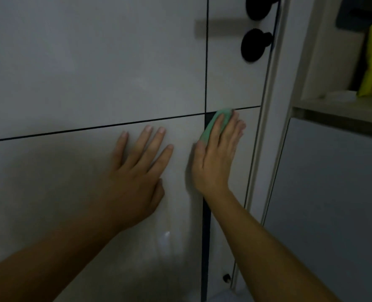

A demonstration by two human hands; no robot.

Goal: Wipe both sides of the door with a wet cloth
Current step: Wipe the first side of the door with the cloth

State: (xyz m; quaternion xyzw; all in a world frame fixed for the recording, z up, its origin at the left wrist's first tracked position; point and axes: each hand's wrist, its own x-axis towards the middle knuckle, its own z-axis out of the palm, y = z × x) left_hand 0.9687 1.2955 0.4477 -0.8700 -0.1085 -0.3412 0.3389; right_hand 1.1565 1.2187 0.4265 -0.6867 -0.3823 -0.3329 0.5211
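pale grey door (93, 73) with black lines, green cloth (219, 120).

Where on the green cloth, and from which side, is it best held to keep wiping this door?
Press flat from the front, on the middle of the green cloth: it lies spread against the door under the right hand, offering no raised edge to pinch.

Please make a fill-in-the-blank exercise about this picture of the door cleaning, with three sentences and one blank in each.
1. The right hand presses a cloth of ____ colour flat against the door.
2. The left hand lies on the door with its fingers ____ and holds nothing.
3. The black knob sits ____ the cloth, near the door's right edge.

Missing words: green; spread; above
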